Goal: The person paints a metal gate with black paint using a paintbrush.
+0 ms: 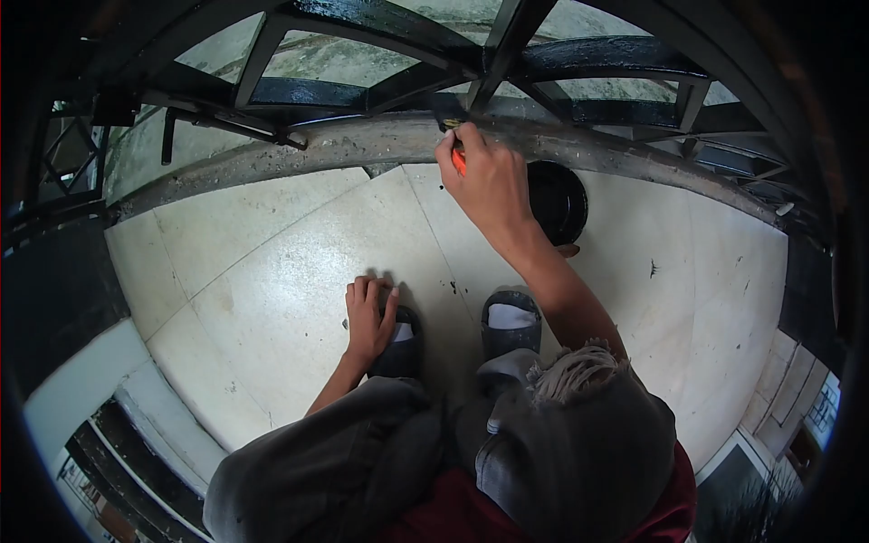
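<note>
My right hand (493, 185) is closed around the orange handle (459, 163) of a paintbrush. Its dark bristles (450, 119) are up at the bottom of a black metal gate (389, 90), overlapping the lower bar in this view. Partly hidden behind my right wrist is a round black container (559, 201) standing on the tiles. My left hand (369, 319) hangs low beside my left sandal (403, 348), fingers stretched out and slightly apart, with nothing in it.
A worn concrete sill (344, 147) runs under the gate, with mossy ground (348, 68) beyond the bars. Dark specks dot the pale tiled floor (299, 235). My right sandal (511, 330) is planted below my right forearm. Dark wall panels (63, 281) stand at the left side.
</note>
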